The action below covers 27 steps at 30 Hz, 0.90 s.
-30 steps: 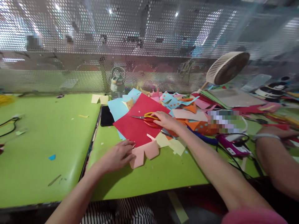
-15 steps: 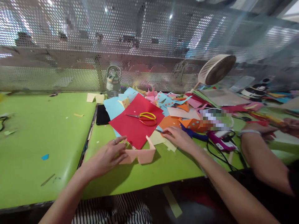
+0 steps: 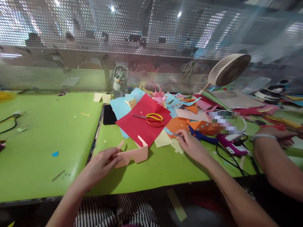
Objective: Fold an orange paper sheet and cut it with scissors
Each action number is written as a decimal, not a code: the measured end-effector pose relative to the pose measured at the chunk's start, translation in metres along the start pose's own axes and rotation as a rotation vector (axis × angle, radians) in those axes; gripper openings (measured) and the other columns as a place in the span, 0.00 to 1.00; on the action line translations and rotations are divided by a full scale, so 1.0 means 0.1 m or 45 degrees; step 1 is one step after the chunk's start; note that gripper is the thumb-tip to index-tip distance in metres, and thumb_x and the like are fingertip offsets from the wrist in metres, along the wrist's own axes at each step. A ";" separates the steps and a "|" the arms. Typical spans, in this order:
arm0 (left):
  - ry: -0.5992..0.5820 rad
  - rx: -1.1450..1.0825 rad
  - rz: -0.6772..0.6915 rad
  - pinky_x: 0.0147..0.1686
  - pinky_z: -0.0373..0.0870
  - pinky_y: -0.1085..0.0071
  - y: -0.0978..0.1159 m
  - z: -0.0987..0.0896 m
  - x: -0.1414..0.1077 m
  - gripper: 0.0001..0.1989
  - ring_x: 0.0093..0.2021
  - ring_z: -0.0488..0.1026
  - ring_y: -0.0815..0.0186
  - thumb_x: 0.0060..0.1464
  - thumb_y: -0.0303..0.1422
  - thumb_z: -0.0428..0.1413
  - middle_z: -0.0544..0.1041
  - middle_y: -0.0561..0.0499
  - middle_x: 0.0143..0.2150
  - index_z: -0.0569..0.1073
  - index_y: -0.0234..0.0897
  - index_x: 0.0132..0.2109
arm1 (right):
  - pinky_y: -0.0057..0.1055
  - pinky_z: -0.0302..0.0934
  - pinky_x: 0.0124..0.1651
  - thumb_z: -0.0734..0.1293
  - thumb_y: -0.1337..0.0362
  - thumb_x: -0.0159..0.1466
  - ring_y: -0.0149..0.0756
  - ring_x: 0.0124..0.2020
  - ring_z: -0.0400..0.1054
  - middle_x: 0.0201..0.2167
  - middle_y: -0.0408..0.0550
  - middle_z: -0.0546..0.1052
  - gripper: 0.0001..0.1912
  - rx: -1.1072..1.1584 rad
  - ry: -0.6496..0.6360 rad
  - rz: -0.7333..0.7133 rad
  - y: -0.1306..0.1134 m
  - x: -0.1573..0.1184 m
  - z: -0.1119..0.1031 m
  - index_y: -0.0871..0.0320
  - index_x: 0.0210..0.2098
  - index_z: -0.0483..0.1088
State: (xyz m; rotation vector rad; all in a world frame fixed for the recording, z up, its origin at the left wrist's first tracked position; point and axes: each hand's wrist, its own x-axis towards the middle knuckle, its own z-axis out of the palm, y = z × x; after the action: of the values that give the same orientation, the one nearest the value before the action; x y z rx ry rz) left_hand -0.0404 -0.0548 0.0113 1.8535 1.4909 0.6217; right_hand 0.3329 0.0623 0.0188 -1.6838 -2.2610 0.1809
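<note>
Low and left of centre, the left hand (image 3: 101, 164) pinches one end of a folded pink paper piece (image 3: 133, 154) that stands on the green table (image 3: 47, 142), while the right hand (image 3: 193, 146), right of centre, grips a thin metal tool (image 3: 174, 134) at the edge of the paper pile. Just above them a red sheet (image 3: 142, 126) carries yellow-handled scissors (image 3: 151, 118), with blue, orange and pink scraps spread to its right. A white fan (image 3: 228, 69) leans in the upper right, a small bottle (image 3: 120, 80) stands by the perforated screen (image 3: 94, 37), and another person's arm (image 3: 276, 160) rests at the right edge.
</note>
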 end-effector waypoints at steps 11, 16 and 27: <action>-0.037 -0.067 -0.068 0.40 0.69 0.66 -0.13 0.05 -0.06 0.20 0.41 0.77 0.58 0.68 0.47 0.45 0.81 0.48 0.41 0.75 0.40 0.44 | 0.32 0.62 0.26 0.60 0.57 0.67 0.42 0.24 0.75 0.22 0.45 0.81 0.14 -0.002 -0.170 0.013 -0.13 -0.21 0.00 0.51 0.33 0.76; -0.028 -0.098 -0.090 0.40 0.69 0.66 -0.15 0.06 -0.07 0.20 0.40 0.77 0.57 0.68 0.49 0.45 0.81 0.49 0.40 0.75 0.41 0.44 | 0.33 0.69 0.33 0.59 0.60 0.69 0.43 0.32 0.80 0.35 0.44 0.86 0.18 -0.004 -0.227 -0.114 -0.42 -0.41 0.15 0.48 0.49 0.80; 0.041 -0.105 -0.101 0.38 0.70 0.68 -0.13 0.07 -0.08 0.19 0.38 0.78 0.58 0.66 0.48 0.47 0.82 0.51 0.38 0.76 0.42 0.45 | 0.34 0.65 0.34 0.56 0.56 0.72 0.44 0.30 0.79 0.28 0.46 0.84 0.24 -0.200 -0.214 -0.087 -0.50 0.16 -0.03 0.50 0.64 0.70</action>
State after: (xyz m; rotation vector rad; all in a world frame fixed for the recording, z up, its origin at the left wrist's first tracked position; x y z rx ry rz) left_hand -0.0464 -0.0625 -0.0027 1.7209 1.5288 0.6682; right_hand 0.2845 0.0626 0.0391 -1.7227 -2.5120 0.1372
